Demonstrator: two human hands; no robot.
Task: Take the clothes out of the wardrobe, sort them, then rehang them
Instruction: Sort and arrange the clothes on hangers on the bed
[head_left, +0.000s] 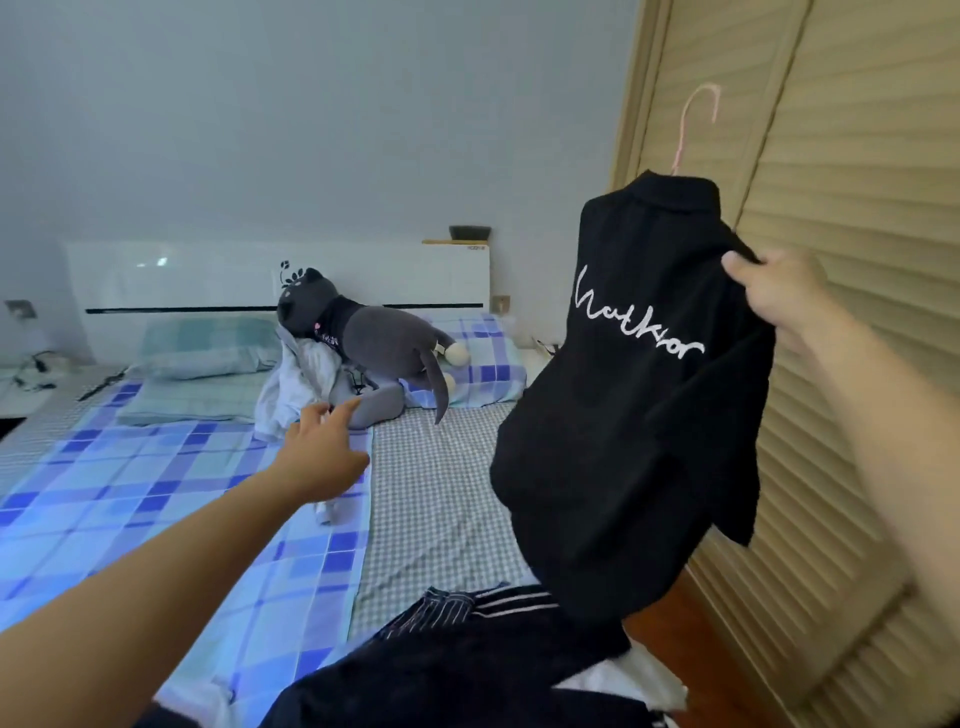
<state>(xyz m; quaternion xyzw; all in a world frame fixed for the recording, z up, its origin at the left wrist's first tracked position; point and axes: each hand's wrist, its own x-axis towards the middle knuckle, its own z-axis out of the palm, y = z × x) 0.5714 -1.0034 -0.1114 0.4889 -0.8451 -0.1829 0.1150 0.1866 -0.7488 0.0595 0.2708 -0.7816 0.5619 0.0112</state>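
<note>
My right hand (779, 296) grips the shoulder of a black polo shirt (623, 415) with white script lettering. The shirt hangs on a pink hanger (693, 124) and is held up in the air beside the louvred wardrobe door (857, 260). My left hand (322, 452) reaches out over the bed with its fingers extended and holds nothing. A pile of dark clothes (467, 660), some striped, lies on the near end of the bed below the shirt, with white fabric under it.
The bed (431, 493) carries a blue checked cover (156, 519), pillows and a grey plush cat (374, 343) lying on crumpled light clothing (296, 379). A white headboard (208, 280) stands at the back. Wooden floor runs between bed and wardrobe.
</note>
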